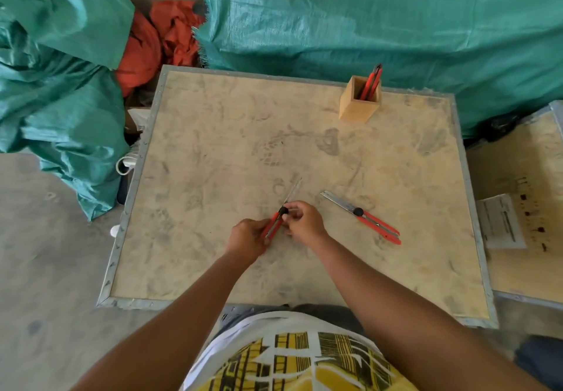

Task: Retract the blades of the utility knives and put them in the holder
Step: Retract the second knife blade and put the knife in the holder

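A red utility knife [275, 222] with its long blade extended up and to the right is held over the middle of the dusty wooden board [213, 147]. My left hand [248, 238] grips its red handle. My right hand [303, 219] pinches the black knob at the blade's base. A second red knife [364, 216] lies on the board to the right, blade out toward the upper left. The wooden holder [359, 102] stands at the far right of the board with two red knives [371, 81] upright in it.
Green tarpaulin [365, 16] covers bulky shapes behind and to the left of the board. Orange cloth [158, 40] lies in the gap between them. Another board with a paper label [501, 221] adjoins on the right. Concrete floor is at the left.
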Demonstrator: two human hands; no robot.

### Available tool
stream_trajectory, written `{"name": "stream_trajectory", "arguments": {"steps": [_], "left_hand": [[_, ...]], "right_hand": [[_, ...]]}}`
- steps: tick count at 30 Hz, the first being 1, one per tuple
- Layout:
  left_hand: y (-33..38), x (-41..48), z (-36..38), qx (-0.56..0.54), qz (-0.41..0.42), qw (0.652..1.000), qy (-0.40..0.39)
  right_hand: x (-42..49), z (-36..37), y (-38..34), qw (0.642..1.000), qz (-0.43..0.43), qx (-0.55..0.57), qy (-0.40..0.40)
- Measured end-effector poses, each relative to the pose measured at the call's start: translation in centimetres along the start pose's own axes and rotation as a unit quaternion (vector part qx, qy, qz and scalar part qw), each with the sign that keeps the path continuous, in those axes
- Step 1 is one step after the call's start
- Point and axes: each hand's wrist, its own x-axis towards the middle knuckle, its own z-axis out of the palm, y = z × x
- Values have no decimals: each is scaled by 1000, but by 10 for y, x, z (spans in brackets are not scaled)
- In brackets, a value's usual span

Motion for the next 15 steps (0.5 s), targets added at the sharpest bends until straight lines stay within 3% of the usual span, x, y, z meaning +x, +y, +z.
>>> {"name": "stream_trajectory", "arguments": {"steps": [6, 11, 15], "left_hand": [[7, -5, -7, -137, -37, 989, -30], [31, -18, -17, -196, 41, 979, -32], [49, -27, -23, -164, 91, 981, -56]], "right_hand": [[-13, -16, -22, 998, -34, 55, 2], [-24, -49, -59, 990, -77, 112, -32], [-34, -76, -81, 985, -127, 110, -32]]}}
